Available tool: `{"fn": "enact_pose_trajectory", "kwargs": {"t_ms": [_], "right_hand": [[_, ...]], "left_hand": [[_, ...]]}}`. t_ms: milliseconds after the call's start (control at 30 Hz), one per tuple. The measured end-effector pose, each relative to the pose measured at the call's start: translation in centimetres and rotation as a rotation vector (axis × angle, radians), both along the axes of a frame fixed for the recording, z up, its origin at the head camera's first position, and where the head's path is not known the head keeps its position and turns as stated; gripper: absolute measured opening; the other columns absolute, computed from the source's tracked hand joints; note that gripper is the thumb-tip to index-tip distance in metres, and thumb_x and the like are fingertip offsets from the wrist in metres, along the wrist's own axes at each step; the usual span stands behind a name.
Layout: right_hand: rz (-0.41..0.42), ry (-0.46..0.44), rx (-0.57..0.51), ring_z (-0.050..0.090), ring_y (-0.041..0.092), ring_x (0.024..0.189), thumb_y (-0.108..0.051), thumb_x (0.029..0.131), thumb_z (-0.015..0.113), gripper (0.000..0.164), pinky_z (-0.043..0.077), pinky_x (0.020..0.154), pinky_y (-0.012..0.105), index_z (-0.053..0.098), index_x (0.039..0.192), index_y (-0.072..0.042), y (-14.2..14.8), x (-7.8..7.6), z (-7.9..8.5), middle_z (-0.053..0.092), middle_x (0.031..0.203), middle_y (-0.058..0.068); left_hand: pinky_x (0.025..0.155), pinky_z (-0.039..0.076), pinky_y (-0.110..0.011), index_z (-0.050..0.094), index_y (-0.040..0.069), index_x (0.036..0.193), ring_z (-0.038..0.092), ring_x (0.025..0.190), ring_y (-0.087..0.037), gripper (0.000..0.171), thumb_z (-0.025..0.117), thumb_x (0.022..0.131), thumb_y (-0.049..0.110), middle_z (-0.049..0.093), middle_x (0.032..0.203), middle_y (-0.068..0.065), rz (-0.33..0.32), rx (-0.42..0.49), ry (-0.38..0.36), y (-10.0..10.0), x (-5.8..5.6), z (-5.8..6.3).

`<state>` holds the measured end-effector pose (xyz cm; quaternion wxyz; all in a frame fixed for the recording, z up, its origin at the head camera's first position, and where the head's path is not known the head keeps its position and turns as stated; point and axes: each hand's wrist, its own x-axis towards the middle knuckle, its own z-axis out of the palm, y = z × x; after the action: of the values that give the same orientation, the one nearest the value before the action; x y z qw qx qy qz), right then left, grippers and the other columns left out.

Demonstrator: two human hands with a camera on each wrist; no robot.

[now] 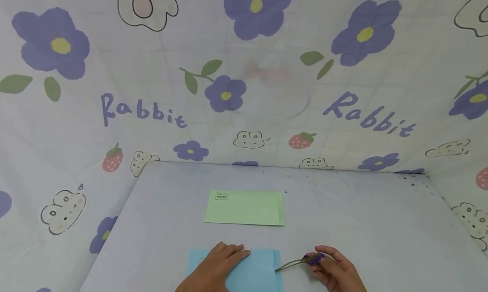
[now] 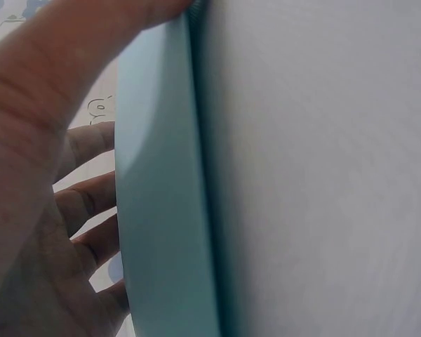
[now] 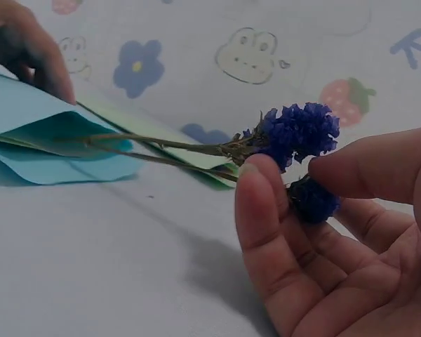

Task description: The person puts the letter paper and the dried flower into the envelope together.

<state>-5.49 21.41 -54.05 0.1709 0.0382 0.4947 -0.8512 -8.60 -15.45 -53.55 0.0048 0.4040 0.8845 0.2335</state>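
A light blue envelope [image 1: 255, 268] lies at the near edge of the view, its mouth toward the right and gaping in the right wrist view. My left hand [image 1: 219, 266] holds it from above; in the left wrist view the thumb [image 2: 63, 63] crosses in front of the blue paper [image 2: 161, 196] and the fingertips are hidden behind it. With thumb and fingers, my right hand [image 3: 358, 232] pinches a small bunch of dried purple-blue flowers [image 3: 302, 133] by the blossoms. Its two thin stems [image 3: 168, 147] reach into the envelope's mouth.
Farther back on the pale cloth-covered table [image 1: 343, 216] lies a light green envelope [image 1: 244, 208], with a small printed box in its corner. A white curtain [image 1: 267, 122] printed with flowers and rabbits closes off the back and sides. Dark specks dot the back right.
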Motion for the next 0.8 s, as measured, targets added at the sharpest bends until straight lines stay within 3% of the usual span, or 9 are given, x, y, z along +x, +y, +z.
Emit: {"fn": "enact_pose_trajectory", "kwargs": {"t_ms": [167,300,600,800], "right_hand": [[-0.001,-0.067,0.274,0.069,0.024,0.089,-0.017,0.098,0.066,0.043,0.058,0.079,0.036,0.053,0.135,0.0,-1.7,-0.3,0.5,0.072,0.107,0.013],[-0.018,-0.099,0.454,0.069,0.029,0.078,-0.025,0.095,0.07,0.051,0.059,0.069,0.037,0.051,0.132,0.006,-3.0,-0.5,0.7,0.072,0.093,0.02],[-0.034,-0.059,0.659,0.06,0.021,0.057,-0.04,0.093,0.072,0.047,0.053,0.049,0.032,0.065,0.107,0.004,-4.8,-0.8,0.9,0.07,0.081,0.014],[0.012,0.002,0.71,0.053,0.016,0.053,-0.039,0.095,0.069,0.041,0.047,0.045,0.027,0.069,0.101,0.001,-5.6,-0.9,1.0,0.065,0.072,0.007]], "left_hand": [[0.101,0.044,-0.045,0.05,0.011,0.147,0.05,0.117,-0.017,0.102,0.07,0.072,0.078,0.056,0.14,-0.008,0.001,-0.008,0.019,0.0,0.0,0.0],[0.1,0.044,-0.042,0.051,0.011,0.146,0.051,0.115,-0.017,0.102,0.071,0.072,0.077,0.057,0.139,-0.008,-0.005,0.004,0.039,0.0,0.1,-0.1],[0.102,0.043,-0.047,0.051,0.01,0.146,0.05,0.116,-0.018,0.104,0.076,0.069,0.075,0.056,0.14,-0.009,0.002,0.0,0.031,0.1,0.1,0.1],[0.104,0.042,-0.052,0.049,0.012,0.149,0.05,0.119,-0.019,0.104,0.074,0.07,0.076,0.054,0.142,-0.008,0.01,-0.02,-0.02,0.1,0.0,0.2]]}}
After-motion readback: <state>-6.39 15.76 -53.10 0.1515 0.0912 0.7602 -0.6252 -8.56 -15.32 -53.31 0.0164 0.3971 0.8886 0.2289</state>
